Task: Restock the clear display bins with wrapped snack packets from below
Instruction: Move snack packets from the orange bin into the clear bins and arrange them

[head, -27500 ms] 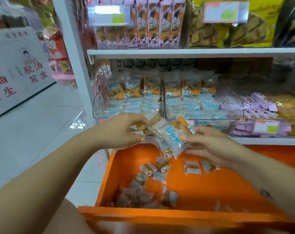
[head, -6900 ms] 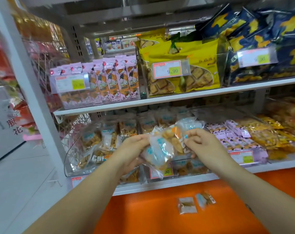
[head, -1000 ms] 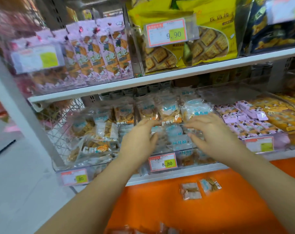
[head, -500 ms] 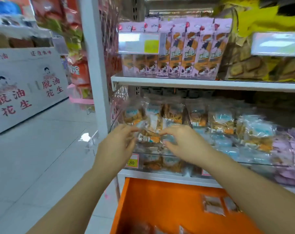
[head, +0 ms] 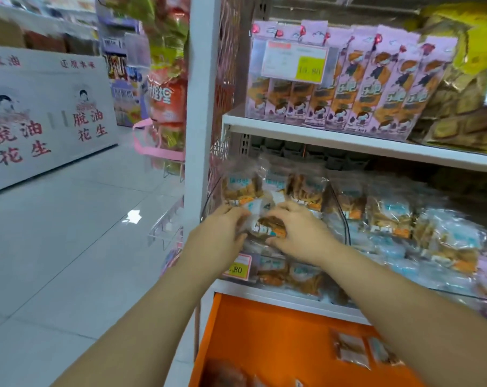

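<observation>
- Two hands on one snack packet (head: 268, 227): your left hand (head: 218, 237) pinches its 9 o'clock edge, right hand (head: 299, 233) grips 3 o'clock.
- Packet over leftmost clear bin (head: 337, 213).

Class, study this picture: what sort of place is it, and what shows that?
Most likely a shop's snack aisle: shelves of packaged snacks, price tags on clear bins, and the left hand and right hand gripping a packet there.
</observation>
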`<state>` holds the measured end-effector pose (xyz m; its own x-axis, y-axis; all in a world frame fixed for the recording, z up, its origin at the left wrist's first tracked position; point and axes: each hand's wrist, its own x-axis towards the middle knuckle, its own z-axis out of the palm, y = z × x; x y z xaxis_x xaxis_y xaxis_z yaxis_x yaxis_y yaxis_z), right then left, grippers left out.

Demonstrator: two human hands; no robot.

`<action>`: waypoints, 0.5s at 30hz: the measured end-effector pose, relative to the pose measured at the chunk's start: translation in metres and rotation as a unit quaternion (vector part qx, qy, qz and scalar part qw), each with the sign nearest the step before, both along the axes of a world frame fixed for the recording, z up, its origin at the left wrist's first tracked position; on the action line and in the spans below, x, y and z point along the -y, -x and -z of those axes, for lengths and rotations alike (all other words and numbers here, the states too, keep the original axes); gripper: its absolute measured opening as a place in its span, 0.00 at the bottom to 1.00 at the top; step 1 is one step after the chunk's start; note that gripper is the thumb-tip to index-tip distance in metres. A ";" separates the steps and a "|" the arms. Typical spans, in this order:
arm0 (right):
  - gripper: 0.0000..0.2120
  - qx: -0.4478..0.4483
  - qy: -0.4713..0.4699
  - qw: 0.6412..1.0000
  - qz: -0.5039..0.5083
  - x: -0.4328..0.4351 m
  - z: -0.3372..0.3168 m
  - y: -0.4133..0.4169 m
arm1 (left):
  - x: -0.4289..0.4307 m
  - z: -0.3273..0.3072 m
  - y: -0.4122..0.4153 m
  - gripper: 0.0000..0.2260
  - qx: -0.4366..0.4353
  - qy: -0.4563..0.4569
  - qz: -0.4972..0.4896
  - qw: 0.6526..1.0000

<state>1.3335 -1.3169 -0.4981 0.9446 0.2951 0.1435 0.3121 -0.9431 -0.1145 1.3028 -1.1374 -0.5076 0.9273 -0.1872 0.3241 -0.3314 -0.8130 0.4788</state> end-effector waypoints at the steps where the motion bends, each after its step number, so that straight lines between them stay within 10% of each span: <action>1: 0.23 0.030 -0.002 1.000 0.003 0.000 0.000 0.003 | -0.001 0.000 0.000 0.18 0.000 0.003 0.000 1.000; 10: 0.06 0.049 -0.298 0.953 0.013 0.024 -0.026 0.032 | -0.009 0.001 0.002 0.15 0.018 0.048 -0.009 0.999; 15: 0.08 0.079 -0.444 0.893 -0.001 0.028 -0.043 0.054 | -0.003 -0.019 0.016 0.12 -0.076 0.273 0.005 0.959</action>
<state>1.2793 -1.3453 -0.4549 0.8913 0.0013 0.4535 0.3928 -0.5020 -0.7706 1.2868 -1.1341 -0.4887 0.9705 -0.0369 0.2381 -0.2310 -0.4237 0.8759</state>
